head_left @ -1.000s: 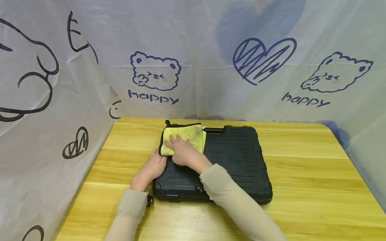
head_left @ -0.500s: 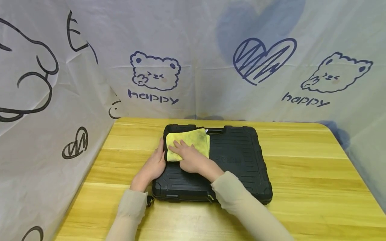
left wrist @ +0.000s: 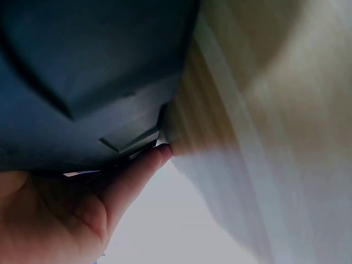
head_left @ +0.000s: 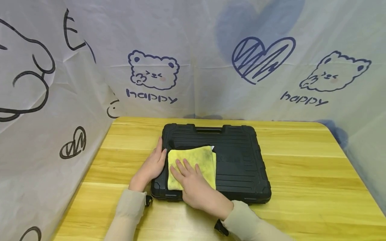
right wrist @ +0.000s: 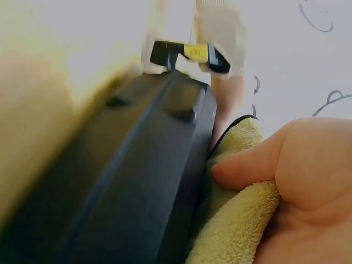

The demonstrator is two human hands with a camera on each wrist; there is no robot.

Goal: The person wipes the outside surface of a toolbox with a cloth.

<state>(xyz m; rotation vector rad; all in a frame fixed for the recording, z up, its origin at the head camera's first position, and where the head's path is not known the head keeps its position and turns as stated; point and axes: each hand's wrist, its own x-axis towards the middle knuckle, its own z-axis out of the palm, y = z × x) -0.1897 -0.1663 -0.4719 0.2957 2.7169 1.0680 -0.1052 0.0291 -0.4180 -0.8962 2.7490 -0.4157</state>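
Note:
A black hard plastic case (head_left: 238, 155) with a ribbed lid lies flat on the table, its handle side facing away from me. A folded yellow cloth (head_left: 196, 155) with dark stains and black edging lies on the front left of the lid. My right hand (head_left: 193, 184) presses the cloth with spread, straight fingers, and in the right wrist view the thumb (right wrist: 242, 168) lies against a cloth fold close to the case's front side. My left hand (head_left: 153, 165) rests along the case's left side, fingers extended; the left wrist view shows the palm (left wrist: 60, 220) against that side wall (left wrist: 82, 137).
The wooden table (head_left: 307, 174) extends on both sides of the case. White sheeting (head_left: 208, 83) with bear and heart drawings stands behind and to the left. A black strap (head_left: 221, 227) hangs at the right wrist, another (head_left: 148, 200) at the left.
My right hand has wiped the cloth from the lid's far left corner toward its front edge. My left hand stays at the left side; the handle is uncovered now.

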